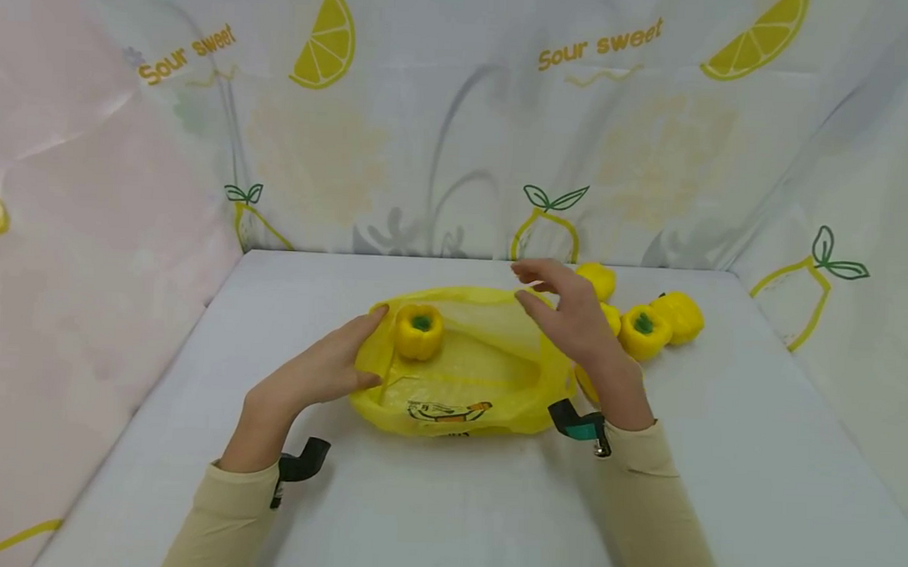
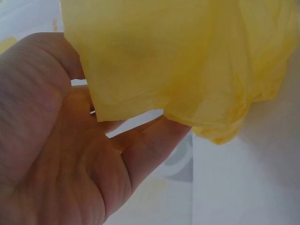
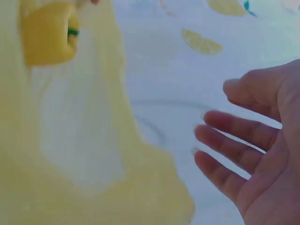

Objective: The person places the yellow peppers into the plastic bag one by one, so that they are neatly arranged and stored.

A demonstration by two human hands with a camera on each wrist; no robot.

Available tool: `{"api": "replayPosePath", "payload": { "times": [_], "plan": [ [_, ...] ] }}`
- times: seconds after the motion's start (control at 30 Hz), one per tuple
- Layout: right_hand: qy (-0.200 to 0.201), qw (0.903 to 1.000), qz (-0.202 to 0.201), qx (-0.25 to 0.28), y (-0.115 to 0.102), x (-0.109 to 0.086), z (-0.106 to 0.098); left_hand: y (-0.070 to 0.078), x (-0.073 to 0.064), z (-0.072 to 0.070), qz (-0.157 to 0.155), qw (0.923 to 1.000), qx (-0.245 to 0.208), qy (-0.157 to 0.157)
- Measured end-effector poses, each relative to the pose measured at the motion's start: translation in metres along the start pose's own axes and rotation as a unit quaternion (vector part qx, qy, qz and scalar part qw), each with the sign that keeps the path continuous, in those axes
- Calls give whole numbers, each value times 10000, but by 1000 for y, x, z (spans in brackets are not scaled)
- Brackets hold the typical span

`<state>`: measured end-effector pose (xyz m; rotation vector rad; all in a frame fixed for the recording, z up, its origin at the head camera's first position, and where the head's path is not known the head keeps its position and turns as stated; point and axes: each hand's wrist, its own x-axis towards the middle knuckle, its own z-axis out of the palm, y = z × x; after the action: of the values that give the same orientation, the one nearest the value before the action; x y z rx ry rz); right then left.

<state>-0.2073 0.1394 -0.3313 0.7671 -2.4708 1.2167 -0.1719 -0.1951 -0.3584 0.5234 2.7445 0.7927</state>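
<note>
A yellow plastic bag point(image 1: 457, 413) lies with its mouth spread wide, a black-and-orange print on its near side. One yellow bell pepper point(image 1: 419, 332) with a green stem sits inside at the left; the right wrist view also shows this pepper point(image 3: 49, 33). My left hand point(image 1: 327, 362) holds the bag's left rim, thumb and fingertips hooked over it. In the left wrist view, the bag film point(image 2: 154, 61) covers those fingertips. My right hand point(image 1: 576, 317) hovers over the bag's right end, its fingers point(image 3: 234, 129) loosely bent around nothing.
Several more yellow bell peppers point(image 1: 645, 330) cluster to the right of the bag, some partly hidden by my right hand. They rest on a white table point(image 1: 446, 508). Lemon-printed cloth point(image 1: 444, 133) hangs behind the table and along both sides.
</note>
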Motion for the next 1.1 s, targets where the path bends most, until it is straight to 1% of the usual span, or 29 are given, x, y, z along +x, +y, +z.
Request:
{"api": "replayPosePath", "payload": {
  "times": [0.07, 0.13, 0.17, 0.23, 0.33, 0.43, 0.53, 0.6, 0.9, 1.0, 1.1],
  "plan": [
    [273, 9989, 88, -368, 10, -3, -9, 1, 0, 0, 3, 10000, -23, -5],
    [327, 9958, 339, -782, 21, -5, -16, 1, 0, 0, 12, 10000, -35, -20],
    [262, 9934, 536, -975, 26, -6, -18, 2, 0, 0, 5, 10000, -37, -27],
    [-4, 9865, 968, -1321, 34, -7, -23, 2, 1, 1, -7, 10000, -35, -49],
    [-548, 9696, 1610, -1760, 41, -9, -27, 1, 1, 1, -25, 10000, -19, -68],
    [-1183, 9456, 2073, -2209, 47, -11, -28, 1, 1, 2, -38, 10000, 13, -64],
    [-1627, 9249, 2229, -2614, 53, -14, -27, 1, 0, 2, -45, 10000, 38, -44],
    [-1772, 9163, 2271, -2782, 56, -15, -24, 0, 0, 2, -49, 10000, 32, -44],
    [-1665, 9038, 2271, -3222, 66, -19, -16, 2, 0, 3, 7, 10000, 51, -28],
    [-1573, 9044, 2246, -3270, 67, -18, -15, 2, 0, 4, 1, 10000, 59, -9],
    [-1471, 9102, 2228, -3167, 70, -17, -16, 2, -1, 4, -55, 10000, 50, -12]
  ]
}}
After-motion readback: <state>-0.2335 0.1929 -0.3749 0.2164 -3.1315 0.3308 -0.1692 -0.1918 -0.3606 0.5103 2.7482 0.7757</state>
